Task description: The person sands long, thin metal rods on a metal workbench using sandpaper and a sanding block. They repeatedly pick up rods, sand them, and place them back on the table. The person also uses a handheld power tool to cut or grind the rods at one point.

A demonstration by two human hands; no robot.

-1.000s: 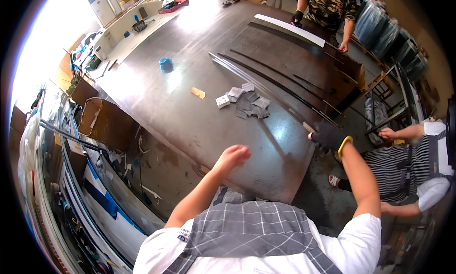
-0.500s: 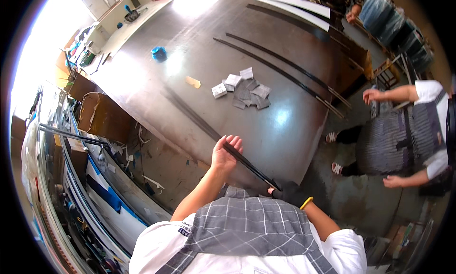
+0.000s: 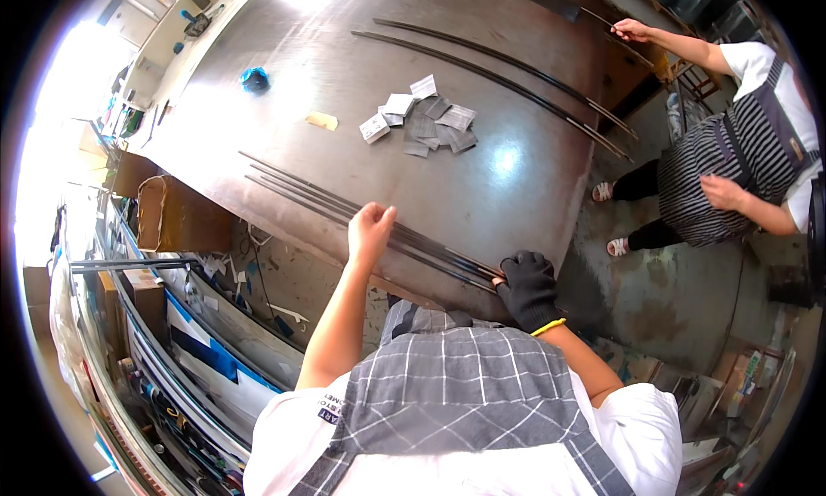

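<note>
Presently: a bundle of thin dark metal strips lies flat along the near edge of the large steel table, running from the far left toward the near right corner. Half a second ago the strips were held raised over that edge; they now rest on the tabletop. Left hand, bare: laid on the strips near their middle, fingers bent and pressing down; whether it closes around them cannot be told. Right hand, in a black glove with a yellow cuff: clasped over the near right end of the bundle at the table corner, where earlier it sat lower, off the edge. Mid-table: a scatter of grey and white cards, unmoved; a yellow slip and a blue object to their left. Far right of the table: two long curved dark rods. Right of the table: another person in a striped apron, one hand on the table's far edge.
</note>
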